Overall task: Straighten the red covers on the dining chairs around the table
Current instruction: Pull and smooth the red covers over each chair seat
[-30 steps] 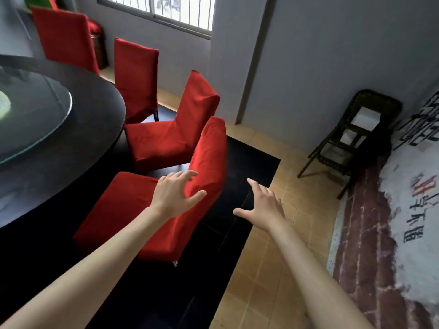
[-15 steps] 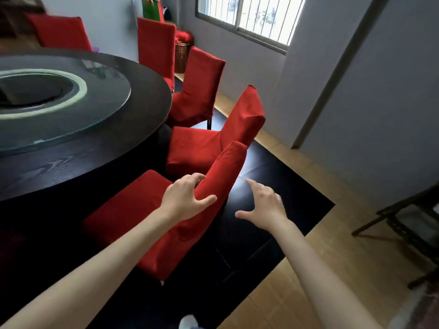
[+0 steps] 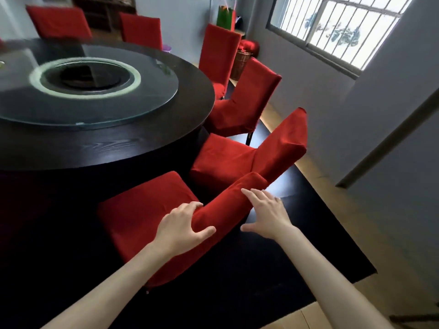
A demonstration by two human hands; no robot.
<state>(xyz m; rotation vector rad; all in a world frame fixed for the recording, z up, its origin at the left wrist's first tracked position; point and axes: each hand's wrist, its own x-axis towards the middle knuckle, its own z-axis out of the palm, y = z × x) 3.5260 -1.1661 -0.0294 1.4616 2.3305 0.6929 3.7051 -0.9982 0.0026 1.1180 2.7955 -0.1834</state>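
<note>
The nearest dining chair wears a red cover (image 3: 142, 210) and stands pushed toward the round dark table (image 3: 118, 143). My left hand (image 3: 183, 224) grips the top of its backrest, fingers over the front and thumb on the rear side. My right hand (image 3: 266, 212) lies further along the same top edge, fingers straight and touching the fabric, thumb spread away from it. A second red-covered chair (image 3: 280, 143) stands just beyond, its back leaning away from the table.
Several more red-covered chairs ring the table, among them one (image 3: 251, 91) by the window wall and one (image 3: 218, 51) behind it. A glass turntable (image 3: 152, 100) sits on the tabletop. A wicker basket (image 3: 241, 62) stands in the corner. A dark rug (image 3: 297, 245) lies underfoot.
The view swung left toward the table. My left hand closed round the backrest top, and my right hand moved in from the air to touch the cover.
</note>
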